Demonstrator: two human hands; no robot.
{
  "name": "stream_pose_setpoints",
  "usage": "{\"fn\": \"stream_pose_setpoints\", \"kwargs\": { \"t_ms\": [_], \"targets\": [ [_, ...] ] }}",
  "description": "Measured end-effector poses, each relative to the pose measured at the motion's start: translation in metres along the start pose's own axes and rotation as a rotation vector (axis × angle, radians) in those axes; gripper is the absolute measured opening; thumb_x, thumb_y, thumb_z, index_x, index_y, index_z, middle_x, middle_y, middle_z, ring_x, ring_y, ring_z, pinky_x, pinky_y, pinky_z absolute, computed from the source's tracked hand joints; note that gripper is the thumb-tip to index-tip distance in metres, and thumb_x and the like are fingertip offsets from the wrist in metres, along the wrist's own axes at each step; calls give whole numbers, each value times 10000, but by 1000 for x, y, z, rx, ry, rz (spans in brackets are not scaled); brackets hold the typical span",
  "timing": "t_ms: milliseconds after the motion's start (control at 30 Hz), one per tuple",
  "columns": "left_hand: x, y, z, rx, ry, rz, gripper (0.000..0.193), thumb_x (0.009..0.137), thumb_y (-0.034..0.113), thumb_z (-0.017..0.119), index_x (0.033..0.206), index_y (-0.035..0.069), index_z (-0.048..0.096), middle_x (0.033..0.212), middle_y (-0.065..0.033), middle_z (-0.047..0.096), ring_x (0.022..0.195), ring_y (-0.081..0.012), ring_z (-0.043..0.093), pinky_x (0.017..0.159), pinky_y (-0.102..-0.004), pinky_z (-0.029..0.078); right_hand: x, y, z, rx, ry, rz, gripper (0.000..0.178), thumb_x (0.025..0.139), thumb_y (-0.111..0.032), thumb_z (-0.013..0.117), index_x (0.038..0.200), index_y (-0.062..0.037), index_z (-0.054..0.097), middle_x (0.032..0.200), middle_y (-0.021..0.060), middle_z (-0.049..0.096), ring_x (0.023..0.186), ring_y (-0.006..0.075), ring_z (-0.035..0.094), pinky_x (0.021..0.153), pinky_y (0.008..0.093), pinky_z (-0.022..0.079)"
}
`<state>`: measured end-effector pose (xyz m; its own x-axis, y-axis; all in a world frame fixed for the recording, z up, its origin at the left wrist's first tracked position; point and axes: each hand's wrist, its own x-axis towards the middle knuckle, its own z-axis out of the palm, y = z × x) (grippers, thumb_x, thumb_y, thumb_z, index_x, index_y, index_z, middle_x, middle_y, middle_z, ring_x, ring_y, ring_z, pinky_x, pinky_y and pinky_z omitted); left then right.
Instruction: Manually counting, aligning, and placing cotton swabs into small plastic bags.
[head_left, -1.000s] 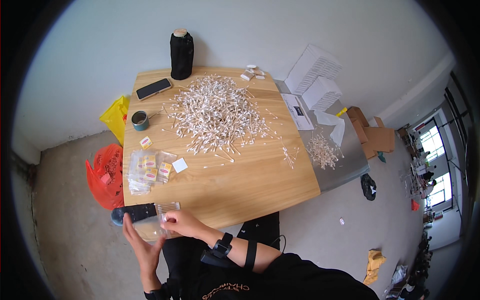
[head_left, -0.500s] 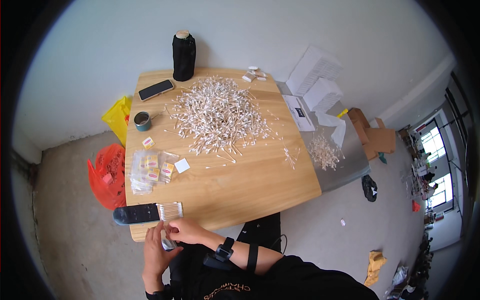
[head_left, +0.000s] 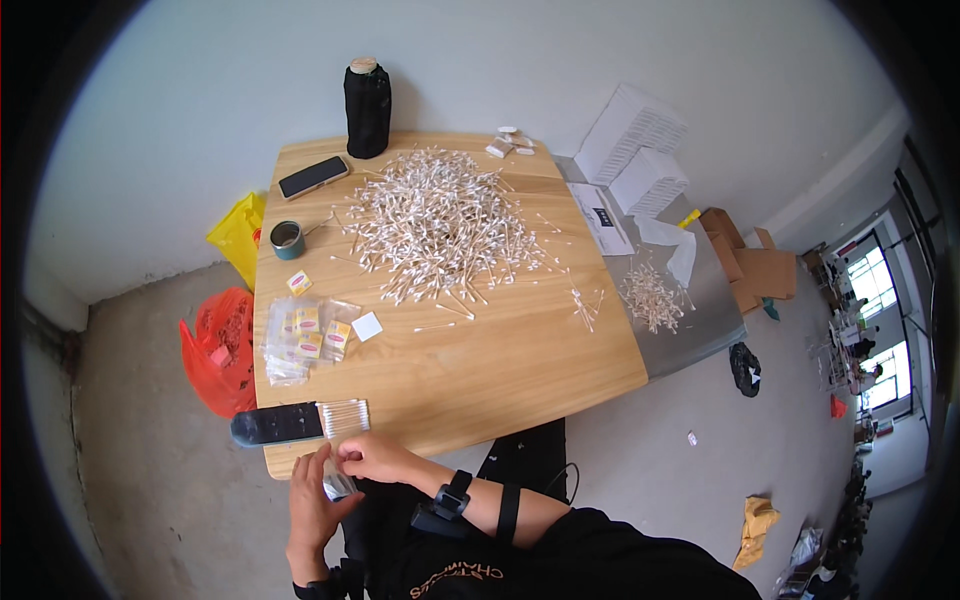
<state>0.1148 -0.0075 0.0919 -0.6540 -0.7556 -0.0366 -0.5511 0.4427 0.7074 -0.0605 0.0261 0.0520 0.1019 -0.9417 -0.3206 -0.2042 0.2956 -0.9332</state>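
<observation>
Just off the near left edge of the table, my left hand (head_left: pixel 314 508) curls around a small clear plastic bag (head_left: pixel 340 486), thumb on one side and fingers on the other. My right hand (head_left: pixel 376 460) pinches at the upper part of the bag, its fingertips close to those of the left; exactly what they grip is partly hidden. Beyond my hands, a neat row of cotton swabs (head_left: pixel 343 417) lies at the end of a dark flat rounded holder (head_left: pixel 275 425). A large loose heap of cotton swabs (head_left: pixel 435 225) covers the far middle of the table.
Clear bags with yellow labels (head_left: pixel 305 330) and a white square card (head_left: pixel 367 326) lie on the left. Behind them are a cup (head_left: pixel 287 240), a phone (head_left: pixel 314 177) and a black-covered bottle (head_left: pixel 368 110). A metal side table (head_left: pixel 690 330) holds more swabs (head_left: pixel 653 297) and white stacks (head_left: pixel 630 135).
The view has shifted slightly. Both hands stay at the bag in nearly the same pose; the row of swabs and the heap have not visibly changed.
</observation>
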Motion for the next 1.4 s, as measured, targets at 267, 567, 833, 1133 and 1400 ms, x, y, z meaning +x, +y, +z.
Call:
{"fn": "stream_pose_setpoints", "kwargs": {
  "t_ms": [267,567,833,1133,1400],
  "targets": [
    [1,3,0,57,42,57,853,517,93,862,1285,35,496,1146,-172,571,1081,-373,542,927,-424,452,2,11,2,9,107,-81,215,806,-253,684,864,-47,690,686,111,664,614,198,623,592,335,470],
    [-9,5,-4,-2,-4,-40,802,572,190,861,1280,48,512,1138,-179,593,1105,-395,532,1077,-509,340,-3,5,3,-1,-1,29,223,838,-239,691,872,-19,672,706,72,648,655,117,575,620,292,457],
    [9,9,-8,-88,78,41,719,603,189,844,1238,43,541,1093,-176,593,1073,-380,537,934,-438,446,-6,-4,-12,184,9,47,160,897,-194,654,894,-35,676,744,-13,625,696,60,548,629,233,446],
    [-8,2,-16,-138,99,-75,655,595,176,843,1170,26,568,1019,-161,607,1006,-365,567,881,-421,467,-2,-6,-7,414,-200,140,175,895,-151,650,996,-10,668,854,-5,636,778,77,572,722,238,471],
    [-7,-3,-12,-136,80,-2,703,599,197,845,1220,44,553,1060,-142,593,1002,-352,568,865,-411,474,0,-5,-4,368,-166,170,143,885,-148,677,941,-21,639,849,4,637,793,87,604,702,245,481]
  ]
}}
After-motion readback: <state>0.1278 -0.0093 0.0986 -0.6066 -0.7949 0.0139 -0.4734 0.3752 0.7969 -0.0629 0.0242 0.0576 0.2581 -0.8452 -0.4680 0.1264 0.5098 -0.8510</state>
